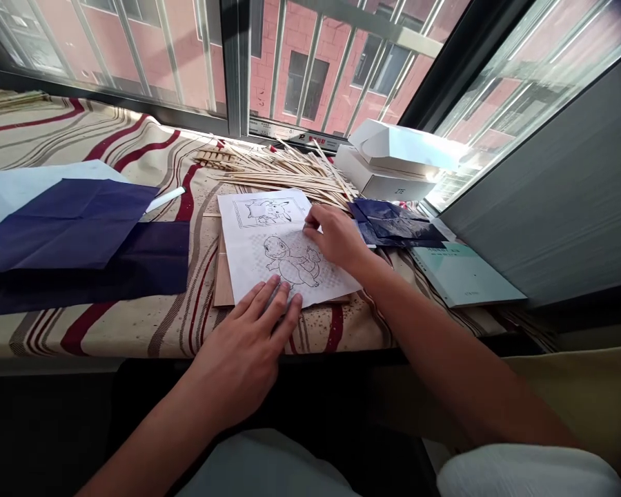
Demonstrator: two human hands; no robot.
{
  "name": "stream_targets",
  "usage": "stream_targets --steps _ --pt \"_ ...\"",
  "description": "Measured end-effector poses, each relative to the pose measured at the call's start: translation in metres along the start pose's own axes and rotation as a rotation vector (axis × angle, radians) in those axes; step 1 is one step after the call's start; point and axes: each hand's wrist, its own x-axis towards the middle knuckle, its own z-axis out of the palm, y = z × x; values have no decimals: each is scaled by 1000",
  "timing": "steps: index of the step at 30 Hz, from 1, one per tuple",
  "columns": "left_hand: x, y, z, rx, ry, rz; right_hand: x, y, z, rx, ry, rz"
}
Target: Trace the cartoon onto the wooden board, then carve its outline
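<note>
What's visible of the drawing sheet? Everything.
The drawing sheet is white, apparently thin paper, with black line art: a framed Pikachu-like figure on top, a larger Charmander-like figure below, against grey checkered patterning. It lies roughly flat, slightly askew, over a brown board on striped cloth. The left hand rests on its near edge; the right hand is at its right side.

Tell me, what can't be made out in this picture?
All in the head view:
What the right hand may pinch: hidden by its fingers.
Most of the brown board: under the printed sheet.
Dark blue sheets at left: cut off by the picture's edge.
Green book: title too small, blurred.
</note>
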Motion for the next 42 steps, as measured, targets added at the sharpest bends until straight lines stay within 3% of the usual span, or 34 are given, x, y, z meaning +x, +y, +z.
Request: stream_targets --steps 5,10,15,19,23,26,30,32,35,39,42 --pt "-2 0 -1 -9 1 -10 -13 -12 3 99 -145 -215" --pt "-1 -1 -1 0 -26 -10 -10 -14 1 -15 -50 -7" --pt "-3 -2 -2 19 10 -20 -16 -24 6 149 -149 -188" --pt "-3 -1 -5 36 -6 -41 -11 -3 7 33 -37 -46" --pt "-6 1 -3 52 -4 -38 -1 15 5 -12 -1 -35" --pt "-13 4 2 91 48 -65 -8 6 0 -21 17 -38" --pt "-20 5 4 152 67 -94 -38 -25 -5 61 81 -103" --pt "-20 4 3 170 53 -73 -49 -35 -5 133 -21 -211" --pt "-17 3 2 159 34 -49 -49 -33 -4 118 -123 -216" --pt "-14 3 3 162 52 -74 -39 -21 -3 -1 -16 -28" --pt "-15 4 3 162 53 -63 -43 -26 -3 72 -45 -93"
